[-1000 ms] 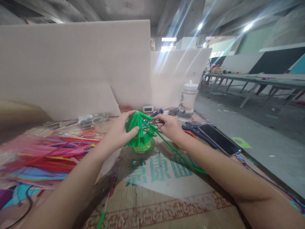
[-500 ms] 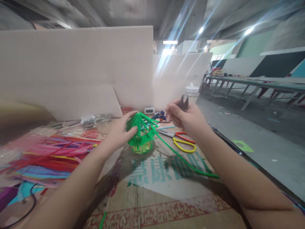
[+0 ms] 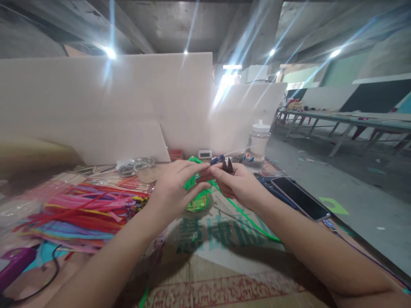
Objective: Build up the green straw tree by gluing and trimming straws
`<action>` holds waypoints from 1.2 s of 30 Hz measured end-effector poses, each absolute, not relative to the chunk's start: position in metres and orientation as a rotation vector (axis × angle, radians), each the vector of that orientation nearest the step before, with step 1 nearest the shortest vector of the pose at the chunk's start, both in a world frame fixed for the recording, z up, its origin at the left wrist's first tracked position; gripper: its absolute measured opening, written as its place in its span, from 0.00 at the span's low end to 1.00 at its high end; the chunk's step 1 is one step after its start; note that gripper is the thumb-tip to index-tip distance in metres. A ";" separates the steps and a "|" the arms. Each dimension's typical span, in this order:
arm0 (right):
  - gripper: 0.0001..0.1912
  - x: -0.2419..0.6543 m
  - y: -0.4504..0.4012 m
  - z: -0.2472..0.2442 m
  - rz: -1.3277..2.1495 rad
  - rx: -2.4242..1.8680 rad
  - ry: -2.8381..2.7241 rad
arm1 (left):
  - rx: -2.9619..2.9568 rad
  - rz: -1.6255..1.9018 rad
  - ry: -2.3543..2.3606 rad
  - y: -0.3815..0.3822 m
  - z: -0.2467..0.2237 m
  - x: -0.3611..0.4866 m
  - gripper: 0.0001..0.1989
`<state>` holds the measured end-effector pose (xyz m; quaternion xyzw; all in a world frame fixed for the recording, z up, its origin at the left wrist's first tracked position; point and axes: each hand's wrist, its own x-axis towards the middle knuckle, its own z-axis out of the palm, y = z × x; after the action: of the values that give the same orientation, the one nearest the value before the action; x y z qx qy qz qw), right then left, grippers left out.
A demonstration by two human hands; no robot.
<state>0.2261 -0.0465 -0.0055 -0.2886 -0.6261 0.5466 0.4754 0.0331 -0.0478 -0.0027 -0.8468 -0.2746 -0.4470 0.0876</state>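
Observation:
A small green cone-shaped craft of pipe cleaners (image 3: 196, 197) stands on the cardboard sheet (image 3: 224, 273) at table centre, mostly hidden behind my hands. My left hand (image 3: 173, 190) covers its left side, fingers pinching a green strand near the top. My right hand (image 3: 239, 184) meets the left one at the fingertips and grips small dark snips (image 3: 227, 166), whose points stick up above my fingers. A long green pipe cleaner (image 3: 247, 218) trails from the craft toward the lower right under my right forearm.
A heap of coloured pipe cleaners (image 3: 80, 211) lies at the left. A phone (image 3: 300, 198) rests at the right table edge. A clear bottle (image 3: 259, 141), tape rolls (image 3: 138, 164) and white foam boards (image 3: 112, 107) stand behind. A purple object (image 3: 14, 267) with a black cable sits near left.
My right hand, which had lifted the snips up and right, has come back down to meet my left hand at the craft's top. The view tilted up slightly.

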 end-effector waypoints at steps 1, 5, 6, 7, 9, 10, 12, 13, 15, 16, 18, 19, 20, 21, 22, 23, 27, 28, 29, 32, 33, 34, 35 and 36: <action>0.19 0.225 -0.047 -0.008 1.375 -0.699 -1.526 | -2.496 -1.351 -0.772 -0.048 -0.004 0.035 0.12; 0.21 0.220 -0.054 -0.011 1.505 -0.710 -1.555 | -2.389 -1.417 -0.662 -0.047 -0.004 0.035 0.05; 0.21 0.219 -0.055 -0.009 1.513 -0.720 -1.574 | -2.389 -1.416 -0.666 -0.048 -0.003 0.033 0.05; 0.21 0.220 -0.055 -0.007 1.491 -0.735 -1.599 | -2.402 -1.420 -0.699 -0.048 -0.001 0.030 0.06; 0.21 0.226 -0.052 -0.002 1.352 -0.785 -1.640 | -2.434 -1.462 -0.858 -0.048 0.003 0.021 0.06; 0.21 0.231 -0.048 0.001 1.261 -0.810 -1.635 | -2.413 -1.516 -0.986 -0.047 0.006 0.015 0.07; 0.20 0.245 -0.034 0.006 1.096 -0.846 -1.560 | -2.276 -1.647 -1.244 -0.041 0.011 -0.001 0.11; 0.20 0.254 -0.026 0.008 1.040 -0.856 -1.491 | -2.190 -1.681 -1.335 -0.037 0.014 -0.010 0.16; 0.20 0.270 -0.008 0.009 0.936 -0.918 -1.373 | -2.093 -1.640 -1.461 -0.025 0.018 -0.028 0.21; 0.19 0.277 0.000 0.007 0.905 -0.976 -1.358 | -2.070 -1.627 -1.485 -0.017 0.018 -0.036 0.23; 0.19 0.285 0.014 0.002 0.829 -1.072 -1.416 | -2.030 -1.422 -1.595 -0.003 0.017 -0.047 0.24; 0.18 0.286 0.019 -0.002 0.784 -1.105 -1.472 | -2.039 -1.369 -1.619 0.003 0.015 -0.049 0.21; 0.16 0.286 0.022 -0.006 0.740 -1.124 -1.538 | -2.064 -1.344 -1.617 0.008 0.012 -0.049 0.16; 0.14 0.284 0.025 -0.011 0.695 -1.135 -1.607 | -2.096 -1.326 -1.613 0.012 0.009 -0.047 0.18; 0.12 0.280 0.027 -0.016 0.646 -1.149 -1.681 | -2.165 -1.303 -1.603 0.013 0.007 -0.042 0.22; 0.11 0.277 0.029 -0.021 0.598 -1.165 -1.751 | -2.265 -1.300 -1.622 0.013 0.004 -0.036 0.24; 0.14 0.265 0.029 -0.033 0.474 -1.238 -1.908 | -2.548 -1.360 -1.604 0.001 -0.005 -0.004 0.24; 0.15 0.264 0.027 -0.033 0.452 -1.246 -1.929 | -2.595 -1.329 -1.551 -0.002 -0.006 0.002 0.24; 0.17 0.263 0.025 -0.032 0.420 -1.251 -1.956 | -2.619 -1.314 -1.503 -0.005 -0.008 0.006 0.25; 0.27 0.265 0.011 -0.022 0.267 -1.263 -2.080 | -2.699 -1.290 -1.410 -0.006 -0.014 0.012 0.26; 0.28 0.265 0.006 -0.018 0.218 -1.245 -2.120 | -2.724 -1.296 -1.393 -0.005 -0.016 0.012 0.25; 0.28 0.266 0.002 -0.014 0.176 -1.210 -2.153 | -2.741 -1.304 -1.384 -0.003 -0.017 0.012 0.25; 0.27 0.267 -0.002 -0.010 0.130 -1.164 -2.183 | -2.750 -1.308 -1.383 -0.002 -0.019 0.011 0.24; 0.25 0.267 -0.005 -0.008 0.072 -1.111 -2.204 | -2.750 -1.311 -1.388 0.000 -0.019 0.010 0.24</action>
<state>0.2669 -0.0047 -0.0080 -0.4246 -0.8427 0.0276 0.3298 0.0102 -0.0004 -0.0194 -0.8171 -0.4124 -0.3895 -0.1030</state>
